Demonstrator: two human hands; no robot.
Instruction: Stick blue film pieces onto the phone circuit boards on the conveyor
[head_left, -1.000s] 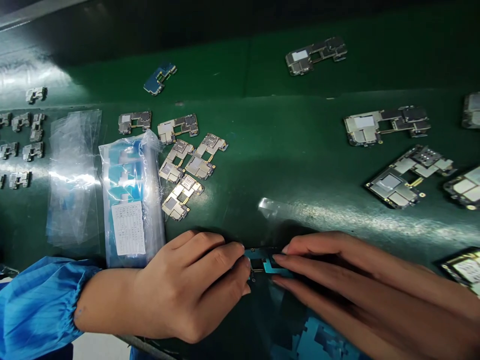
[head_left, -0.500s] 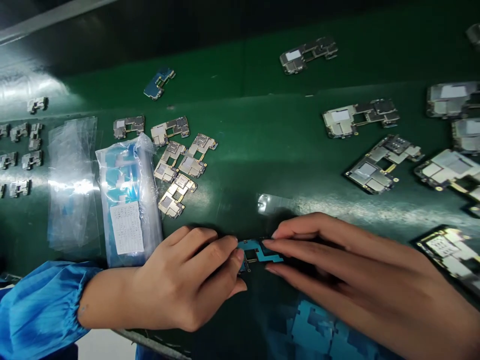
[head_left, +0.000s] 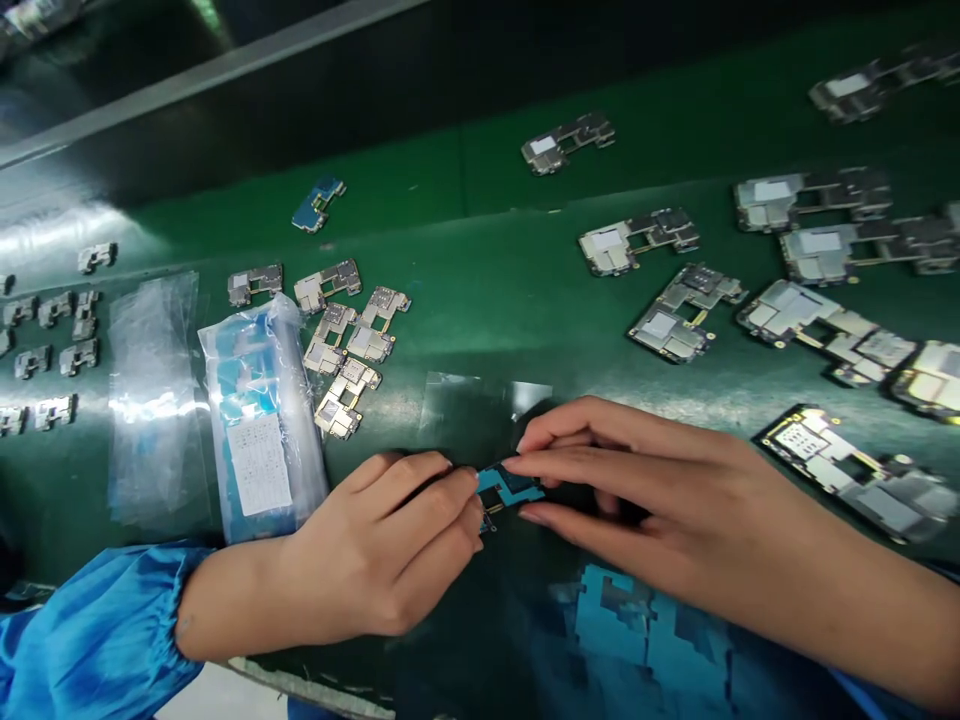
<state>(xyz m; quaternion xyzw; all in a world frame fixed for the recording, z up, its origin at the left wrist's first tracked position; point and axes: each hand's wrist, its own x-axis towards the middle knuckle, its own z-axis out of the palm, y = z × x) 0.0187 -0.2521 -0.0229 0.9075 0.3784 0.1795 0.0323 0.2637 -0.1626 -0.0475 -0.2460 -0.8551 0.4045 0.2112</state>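
Note:
A small phone circuit board [head_left: 516, 488] with blue film over its upper face lies between my two hands. My left hand [head_left: 390, 550] is closed on the board's left end, its fingers hiding that part. From the other side my right hand [head_left: 637, 480] pinches the right end, index finger on the blue film and thumb at the near edge. Just beyond my hands, thin clear film pieces [head_left: 452, 400] lie on the green table. Close to my right forearm are blue cut-out film sheets [head_left: 611, 625], partly covered by the arm.
A plastic bag [head_left: 304, 450] of blue film with a paper label stands left, beside clear sheets [head_left: 154, 400]. Several bare boards [head_left: 349, 400] lie behind it. More boards [head_left: 667, 325] spread over the right side, and a blue-covered board [head_left: 318, 205] lies farther back.
The camera view has shifted, bringing more right-hand boards into sight. A second clear film piece now shows beyond my hands. Both hands stay on the board, my right fingers slightly nearer my left.

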